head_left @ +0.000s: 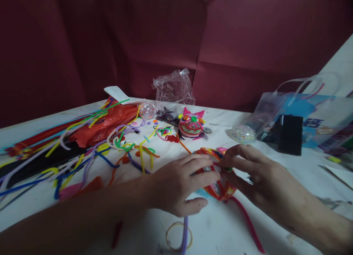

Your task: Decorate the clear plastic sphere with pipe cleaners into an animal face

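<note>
A clear ball wrapped in red, orange and yellow pipe cleaners point(213, 191) lies between my two hands. My left hand point(183, 183) rests its fingers across the near left side of the ball, thumb apart below, holding it. From the right, my right hand point(255, 170) has thumb and fingers closed on the ball's upper right; its fingertips are partly hidden. Something small and green shows at those fingertips. A dark pink pipe cleaner point(246, 220) trails from the ball toward the front edge. Light blue fringe sticks out under the left fingers.
Behind stands a pink lion-like head point(191, 123) with a green nose. Loose pipe cleaners point(102, 159) and a red plastic bag point(110, 122) spread over the left. At right are a clear half-dome point(244, 133), a black box point(290, 135) and a printed bag point(317, 115). A thin ring point(167, 234) lies in front.
</note>
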Demonstrator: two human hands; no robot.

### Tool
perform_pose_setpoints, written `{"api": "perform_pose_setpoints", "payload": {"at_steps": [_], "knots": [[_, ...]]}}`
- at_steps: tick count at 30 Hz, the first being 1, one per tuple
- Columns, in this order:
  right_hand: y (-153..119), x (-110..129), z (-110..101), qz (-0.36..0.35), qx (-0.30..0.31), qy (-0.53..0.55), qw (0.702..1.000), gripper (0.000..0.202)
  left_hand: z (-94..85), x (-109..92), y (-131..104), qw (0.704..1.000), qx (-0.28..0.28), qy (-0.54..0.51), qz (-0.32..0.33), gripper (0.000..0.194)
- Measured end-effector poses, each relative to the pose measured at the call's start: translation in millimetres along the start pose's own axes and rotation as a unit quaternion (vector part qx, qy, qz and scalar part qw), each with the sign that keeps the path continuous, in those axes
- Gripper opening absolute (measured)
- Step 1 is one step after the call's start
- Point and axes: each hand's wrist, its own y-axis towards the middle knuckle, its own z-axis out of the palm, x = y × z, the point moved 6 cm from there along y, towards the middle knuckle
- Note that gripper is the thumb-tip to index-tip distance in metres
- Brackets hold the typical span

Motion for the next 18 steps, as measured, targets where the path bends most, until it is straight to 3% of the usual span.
{"api": "perform_pose_setpoints", "payload": {"at_steps": [7, 18], "knots": [[5.1, 9.3, -1.9, -0.047, -0.011, -0.051, 0.998, 0.021, 0.9, -1.5, -0.2, 1.000, 0.014, 0.008, 0.012, 0.041], [2.4, 6.8, 0.4, -0.030, -0.005, -0.054, 0.998, 0.024, 1.1, -1.1, 4.2, 0.999, 0.029, -0.002, 0.013, 0.039]]}}
